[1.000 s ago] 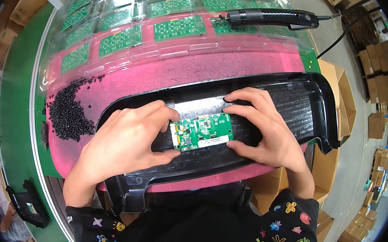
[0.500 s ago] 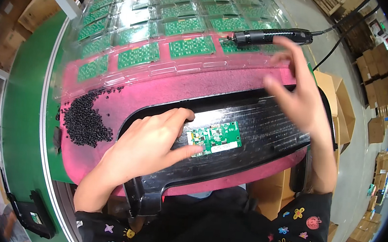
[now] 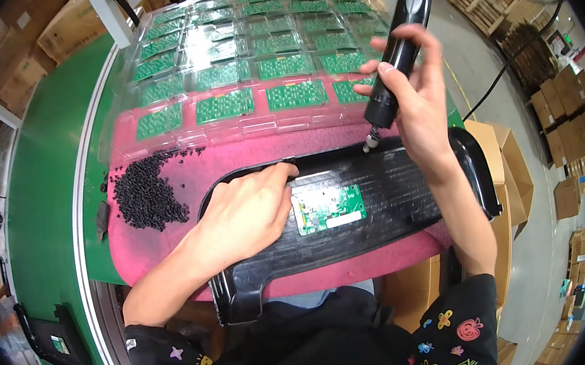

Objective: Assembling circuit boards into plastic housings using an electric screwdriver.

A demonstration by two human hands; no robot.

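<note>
A long black plastic housing (image 3: 404, 193) lies open side up across a pink mat. My left hand (image 3: 244, 209) presses on its left part, fingers curled at the far rim and thumb side beside the board. Inside the housing sits a green circuit board (image 3: 336, 204) with a white strip. My right hand (image 3: 420, 100) grips a black electric screwdriver (image 3: 408, 25), its tip pointing down just above the housing's far edge. A small piece, probably a screw, seems to be at the tip, too small to tell.
A heap of small black screws (image 3: 143, 193) lies on the pink mat (image 3: 254, 143) at the left. Behind, clear plastic trays (image 3: 193, 120) hold several green boards. Cardboard boxes (image 3: 511, 175) stand at the right. Another black housing (image 3: 55, 343) is at lower left.
My right hand has closed around the screwdriver, lifted it off the trays and turned it upright. The left thumb has drawn back from the board. The view has shifted slightly.
</note>
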